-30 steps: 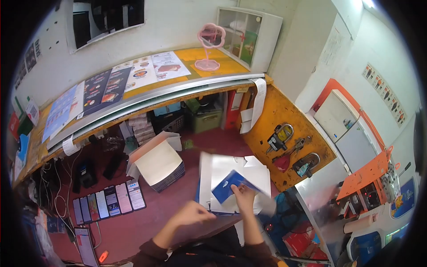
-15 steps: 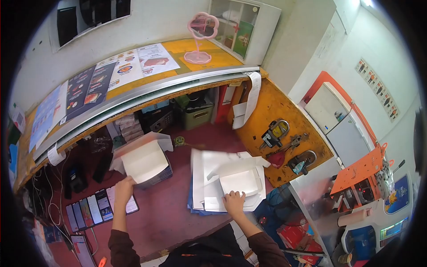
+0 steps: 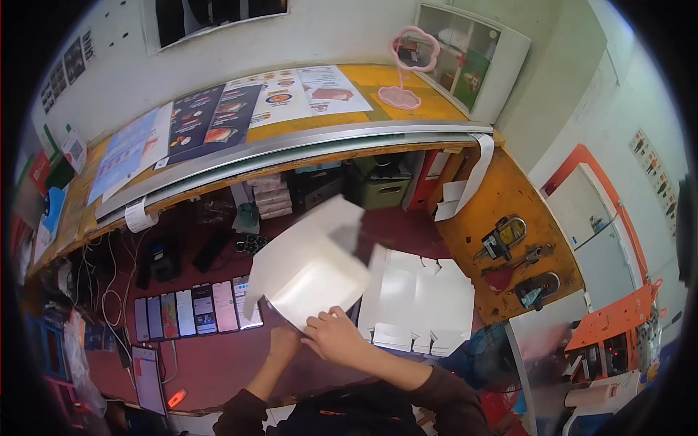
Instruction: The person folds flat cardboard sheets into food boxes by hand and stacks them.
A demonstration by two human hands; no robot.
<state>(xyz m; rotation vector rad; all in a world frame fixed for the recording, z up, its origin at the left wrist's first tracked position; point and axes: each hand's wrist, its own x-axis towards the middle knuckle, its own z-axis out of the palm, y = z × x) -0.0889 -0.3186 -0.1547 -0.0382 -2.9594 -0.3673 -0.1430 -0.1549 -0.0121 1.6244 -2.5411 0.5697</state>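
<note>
The box [image 3: 314, 280] is smooth, softly glossy cardboard.

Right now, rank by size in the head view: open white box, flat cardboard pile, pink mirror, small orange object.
1. Open white box and flat cardboard pile: too alike to rank
2. Pink mirror
3. Small orange object

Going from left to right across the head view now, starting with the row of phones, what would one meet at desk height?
Row of phones → open white cardboard box → flat white cardboard pieces → wooden side panel → orange panel.
</note>
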